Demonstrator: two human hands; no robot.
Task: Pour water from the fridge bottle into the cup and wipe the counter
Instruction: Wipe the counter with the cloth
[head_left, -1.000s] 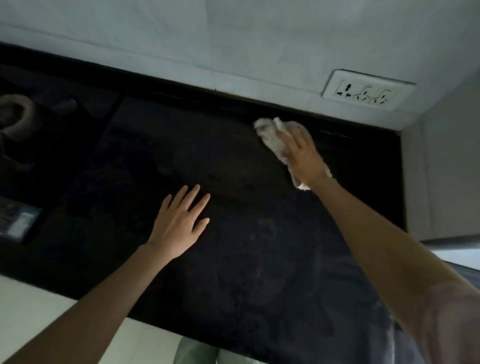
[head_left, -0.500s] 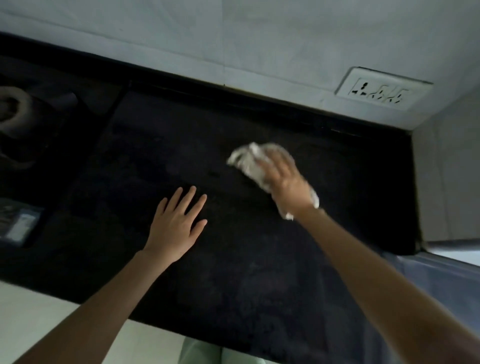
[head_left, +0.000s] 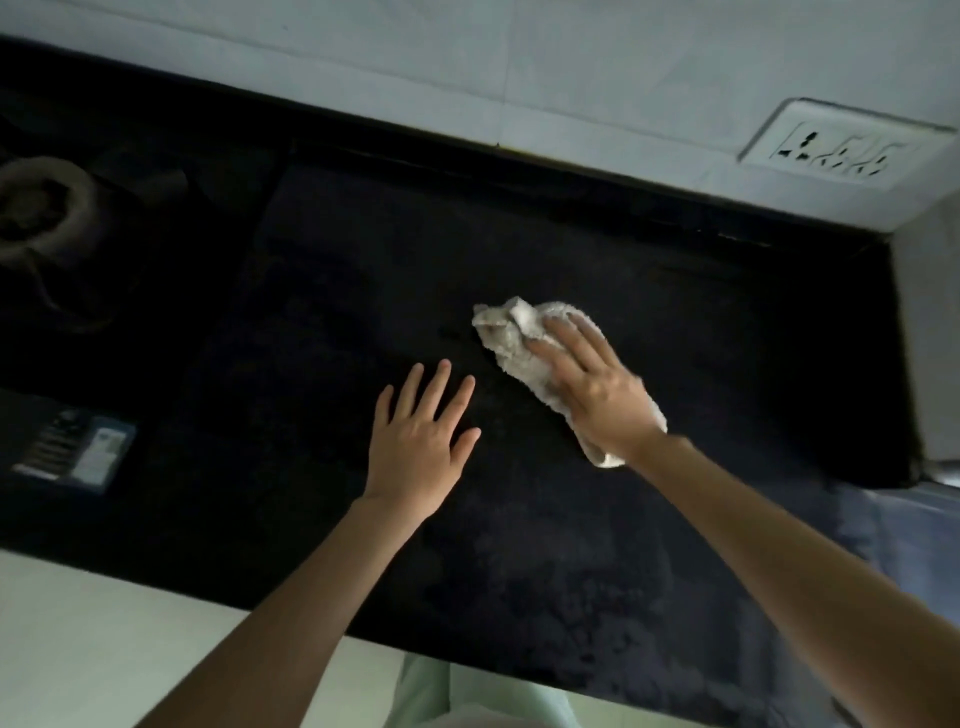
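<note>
The left hand (head_left: 421, 447) lies flat on the dark tabletop (head_left: 519, 571), fingers straight and spread. Just beside it, slightly farther, the right hand (head_left: 597, 389) presses a crumpled white cloth (head_left: 511, 335) onto the tabletop with straight fingers. Beyond, a white socket plate (head_left: 841, 148) sits on the wall.

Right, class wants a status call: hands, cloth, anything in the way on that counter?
Right hand flat, pressing white cloth onto dark counter. Left hand flat beside it, holding nothing. No obstacle near the cloth.
</note>
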